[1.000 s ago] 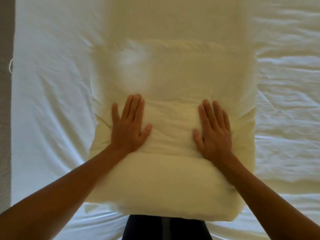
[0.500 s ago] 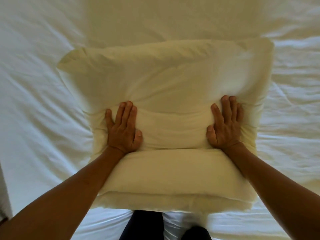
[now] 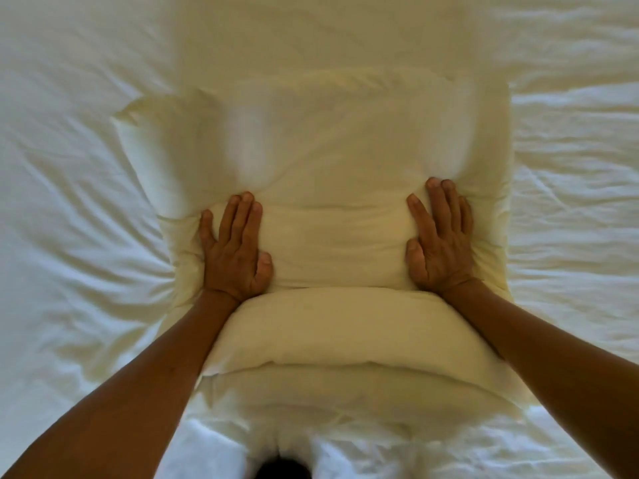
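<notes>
A cream pillow (image 3: 332,160) in its case lies on the bed in front of me, its far part puffed up and its near part bulging between my forearms. My left hand (image 3: 235,247) presses flat into the pillow's left-middle, fingers straight and pointing away from me. My right hand (image 3: 439,243) presses flat into the right-middle in the same way. Both palms sink into a crease that runs across the pillow. Loose pillowcase fabric bunches at the near end.
A wrinkled white bed sheet (image 3: 69,219) covers the whole bed around the pillow. A second cream pillow or fold (image 3: 328,46) lies beyond the first at the far side. A dark piece of my clothing (image 3: 283,470) shows at the bottom edge.
The pillow has been pushed away from me and its far end has puffed up. Both hands have stayed flat on it and slid outward toward its sides. The bed's left edge has left the view.
</notes>
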Available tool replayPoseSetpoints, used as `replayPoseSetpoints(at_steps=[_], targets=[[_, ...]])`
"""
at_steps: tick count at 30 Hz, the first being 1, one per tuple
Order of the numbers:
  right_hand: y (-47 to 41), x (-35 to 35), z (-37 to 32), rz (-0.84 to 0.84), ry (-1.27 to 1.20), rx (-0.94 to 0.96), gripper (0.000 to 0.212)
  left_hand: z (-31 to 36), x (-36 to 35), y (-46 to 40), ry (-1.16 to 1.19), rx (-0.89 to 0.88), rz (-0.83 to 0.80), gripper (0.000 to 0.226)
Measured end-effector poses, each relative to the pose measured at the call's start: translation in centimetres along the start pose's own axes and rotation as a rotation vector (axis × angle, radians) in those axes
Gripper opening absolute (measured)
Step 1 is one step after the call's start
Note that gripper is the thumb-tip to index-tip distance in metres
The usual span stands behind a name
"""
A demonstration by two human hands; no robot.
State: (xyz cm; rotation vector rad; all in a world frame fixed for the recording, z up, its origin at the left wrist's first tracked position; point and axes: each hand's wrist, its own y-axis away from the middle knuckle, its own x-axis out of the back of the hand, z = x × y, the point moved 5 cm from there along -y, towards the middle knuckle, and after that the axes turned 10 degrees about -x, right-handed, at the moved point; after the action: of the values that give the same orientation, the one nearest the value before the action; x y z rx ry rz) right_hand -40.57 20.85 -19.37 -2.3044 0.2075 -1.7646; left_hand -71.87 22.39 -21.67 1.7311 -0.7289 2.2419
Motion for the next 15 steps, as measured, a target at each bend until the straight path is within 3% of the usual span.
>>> replayPoseSetpoints(at_steps=[4, 6, 9, 11, 13, 15], targets=[[-0.2, 1.3, -0.7, -0.043, -0.053, -0.041, 0.056, 0.9, 1.9, -0.2, 0.015, 0.009, -0.019, 0.07], [-0.6, 3.1, -1.6, -0.058, -0.096, -0.162, 0.057, 1.1, 3.5, -0.4, 0.021, 0.078, 0.008, 0.068], [0.8, 7.0, -6.2, -0.09, -0.414, -0.423, 0.055, 4.1, 7.9, 0.3, 0.412, 0.307, 0.242, 0.046], [4.7, 9.6, -11.8, -0.147, -0.467, -0.264, 0.044, 8.8, 10.9, 3.5, 0.577, 0.245, 0.348, 0.035], [9.9, 10.5, -14.6, -0.149, -0.244, 0.047, 0.041, 12.8, 11.8, 8.1, 0.402, -0.003, 0.254, 0.039], [13.4, 9.1, -12.0, -0.139, -0.035, 0.179, 0.05, 12.3, 9.7, 12.2, 0.167, -0.151, 0.088, 0.051]])
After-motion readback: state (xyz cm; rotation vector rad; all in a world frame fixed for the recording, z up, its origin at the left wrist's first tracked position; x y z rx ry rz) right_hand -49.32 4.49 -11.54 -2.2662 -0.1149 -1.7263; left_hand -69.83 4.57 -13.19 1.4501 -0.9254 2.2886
